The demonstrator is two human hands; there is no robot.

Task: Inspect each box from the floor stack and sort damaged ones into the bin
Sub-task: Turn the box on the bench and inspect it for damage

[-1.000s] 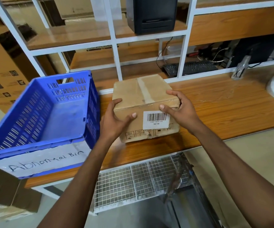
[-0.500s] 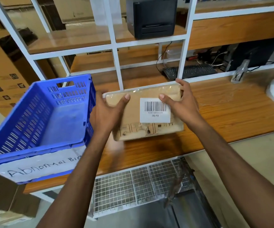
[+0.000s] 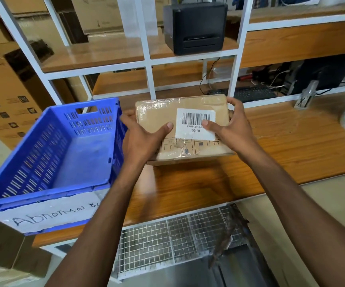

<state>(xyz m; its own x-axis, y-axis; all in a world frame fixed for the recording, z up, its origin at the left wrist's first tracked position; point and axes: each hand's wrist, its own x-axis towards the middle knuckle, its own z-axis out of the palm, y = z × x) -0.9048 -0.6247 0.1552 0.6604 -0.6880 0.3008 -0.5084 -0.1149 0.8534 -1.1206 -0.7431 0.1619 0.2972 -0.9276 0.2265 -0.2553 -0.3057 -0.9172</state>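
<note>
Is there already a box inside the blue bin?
No, the blue bin shows only its bare floor, while the box is outside it, to its right.

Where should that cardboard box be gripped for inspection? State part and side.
Grip the cardboard box by its two short ends, one hand from each side, as the left hand and right hand do: thumbs on the labelled face, fingers wrapped round the ends. It is wider than tall and glossy with film, so opposed ends probably hold surest and leave faces visible.

wooden workbench [image 3: 291, 146], white shelving frame [image 3: 146, 61], grey floor [image 3: 322, 199]
</note>
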